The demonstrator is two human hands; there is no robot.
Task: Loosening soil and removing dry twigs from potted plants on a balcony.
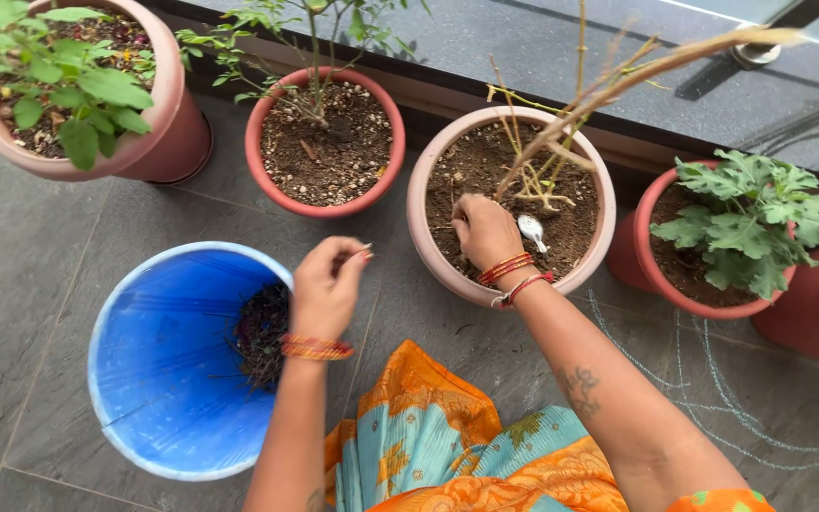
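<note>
Your landmark is the pale pink round pot of bare brown soil point(447, 237) at centre, which holds a thin, nearly leafless shrub of dry tan stems point(561, 142) and a small white spoon-like tool point(531, 229) lying on the soil beside your right wrist. Left of this pot stands a smaller reddish-pink round pot point(263, 161) of dark soil with a slender green-leaved plant; further left, at the top corner, a large pink pot point(177, 133) carries a bushy plant with broad green leaves. Right of the landmark pot, a darker red pot point(642, 242) holds a plant with lobed, ruffled green leaves, and the rim of another pink pot shows at the right edge. Below and left of the landmark pot sits a round blue plastic bucket point(163, 379) with a small heap of dark plant trimmings point(260, 332) against its right inner wall. All containers stand on a floor of large grey stone tiles point(30, 284); behind the pots runs a dark ledge with glass above it. Your right hand point(485, 232) rests inside the landmark pot, fingers curled down into the soil near the shrub's base; you cannot tell whether they grip anything. Your left hand point(326, 284) hovers over the bucket's right rim, left of the landmark pot, fingertips pinched together on a small thin fragment point(365, 249). Both wrists wear red and gold bangles, and orange and turquoise patterned cloth point(447, 455) lies below the landmark pot.
</note>
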